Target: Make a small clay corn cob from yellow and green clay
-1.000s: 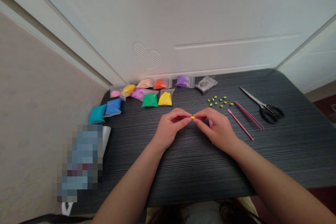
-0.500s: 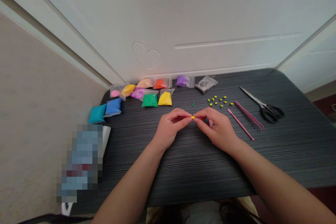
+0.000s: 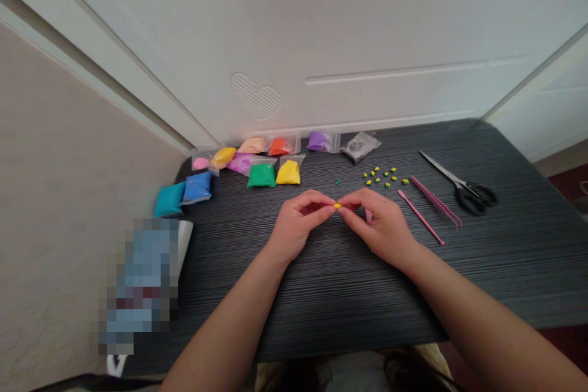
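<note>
Between the fingertips of both hands is a small yellow piece of clay (image 3: pixel 337 206), pointed at its ends. My left hand (image 3: pixel 297 220) pinches it from the left, thumb and forefinger closed. My right hand (image 3: pixel 384 223) pinches its other end the same way. A pink tool (image 3: pixel 368 215) shows partly behind the right hand's fingers; most of it is hidden. Just beyond the fingertips lies a tiny green piece of clay (image 3: pixel 337 182). Several small yellow-and-green clay pieces (image 3: pixel 377 180) lie in loose rows to the right of it.
Bags of coloured clay line the back, among them a green bag (image 3: pixel 261 174), a yellow bag (image 3: pixel 289 171) and a blue bag (image 3: pixel 197 187). At right lie a pink stick tool (image 3: pixel 421 217), pink tweezers (image 3: pixel 435 201) and black-handled scissors (image 3: pixel 462 188). A blurred-out package (image 3: pixel 142 282) is at left.
</note>
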{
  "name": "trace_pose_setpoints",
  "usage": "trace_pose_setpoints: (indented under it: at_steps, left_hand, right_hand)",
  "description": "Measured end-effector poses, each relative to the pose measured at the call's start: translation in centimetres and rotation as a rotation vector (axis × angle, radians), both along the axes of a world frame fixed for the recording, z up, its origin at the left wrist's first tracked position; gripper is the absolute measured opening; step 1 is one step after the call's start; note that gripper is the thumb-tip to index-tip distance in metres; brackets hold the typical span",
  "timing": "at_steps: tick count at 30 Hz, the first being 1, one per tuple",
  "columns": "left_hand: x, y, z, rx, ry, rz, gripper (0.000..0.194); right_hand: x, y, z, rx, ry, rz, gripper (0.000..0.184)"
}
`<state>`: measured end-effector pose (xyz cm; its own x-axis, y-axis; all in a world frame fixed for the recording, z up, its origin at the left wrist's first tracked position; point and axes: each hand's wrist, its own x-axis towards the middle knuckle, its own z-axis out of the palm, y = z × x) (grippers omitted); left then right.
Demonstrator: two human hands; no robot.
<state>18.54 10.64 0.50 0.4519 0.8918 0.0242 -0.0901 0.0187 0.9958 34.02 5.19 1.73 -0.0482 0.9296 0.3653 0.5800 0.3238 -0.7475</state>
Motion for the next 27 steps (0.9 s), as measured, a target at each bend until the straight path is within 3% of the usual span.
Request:
trace_pose_setpoints:
  at_steps: [19, 27]
  left_hand:
    - [-0.02, 0.03, -0.08, -0.015, -0.027, -0.020, 0.007]
    - [-0.18, 0.13, -0.15, -0.134, -0.017, -0.007, 0.012]
  right_hand:
    - [-0.01, 0.03, -0.04, 0.018, -0.002, -0.003, 0.012]
    - [-0.04, 0.00, -0.08, 0.038, 0.011, -0.012, 0.012]
